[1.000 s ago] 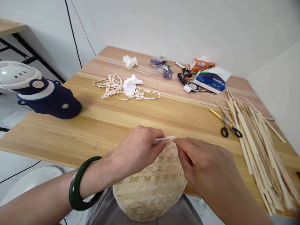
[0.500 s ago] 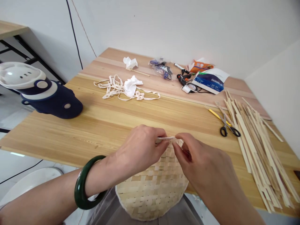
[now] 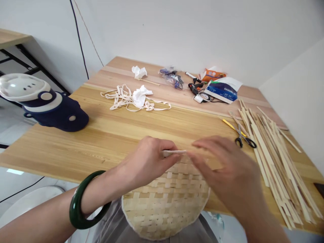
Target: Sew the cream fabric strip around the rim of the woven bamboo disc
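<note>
My left hand (image 3: 148, 163) pinches a narrow white strip (image 3: 174, 152) against the top rim of a round woven bamboo disc (image 3: 164, 202). The disc rests against my lap, its lower edge bound in pale material. My right hand (image 3: 225, 165) is blurred with motion, fingers apart and holding nothing, just above the disc's upper right edge. A dark green bangle (image 3: 81, 199) circles my left wrist.
A long pile of bamboo strips (image 3: 275, 168) and black-handled scissors (image 3: 243, 140) lie on the wooden table (image 3: 108, 145) to the right. Tangled white ribbon (image 3: 124, 99), tissues, a plastic bag (image 3: 172, 78), and a blue package (image 3: 221, 91) lie beyond. A navy-and-white object (image 3: 48, 108) stands left.
My right hand has let go of the strip and moved up and right, away from the disc's rim. My left hand still pinches the strip. The view has shifted slightly.
</note>
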Available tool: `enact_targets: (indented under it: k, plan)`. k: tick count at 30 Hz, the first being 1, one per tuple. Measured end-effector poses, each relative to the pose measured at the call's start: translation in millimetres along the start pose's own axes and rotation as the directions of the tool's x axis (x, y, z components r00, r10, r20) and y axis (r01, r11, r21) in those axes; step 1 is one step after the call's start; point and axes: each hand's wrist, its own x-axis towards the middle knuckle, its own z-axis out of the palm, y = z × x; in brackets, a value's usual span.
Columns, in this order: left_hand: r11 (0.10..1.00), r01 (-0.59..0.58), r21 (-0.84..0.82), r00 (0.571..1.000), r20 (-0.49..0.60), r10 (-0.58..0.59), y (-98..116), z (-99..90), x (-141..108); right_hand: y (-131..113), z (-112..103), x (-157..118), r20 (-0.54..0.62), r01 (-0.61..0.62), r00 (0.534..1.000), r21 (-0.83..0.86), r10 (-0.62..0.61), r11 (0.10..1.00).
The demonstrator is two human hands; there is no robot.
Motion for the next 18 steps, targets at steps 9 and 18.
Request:
enact_targets:
  k: [9,18]
  plan:
    - [0.973,-0.054,-0.225,0.992,0.101,0.079,-5,-1.3,1,28,1,19,0.814,-0.807,0.574,0.543,0.09,0.234]
    - [0.908,0.007,-0.42,0.986,0.153,0.063,-28,0.4,12,54,56,15,0.727,-0.635,0.557,0.684,0.401,-0.359]
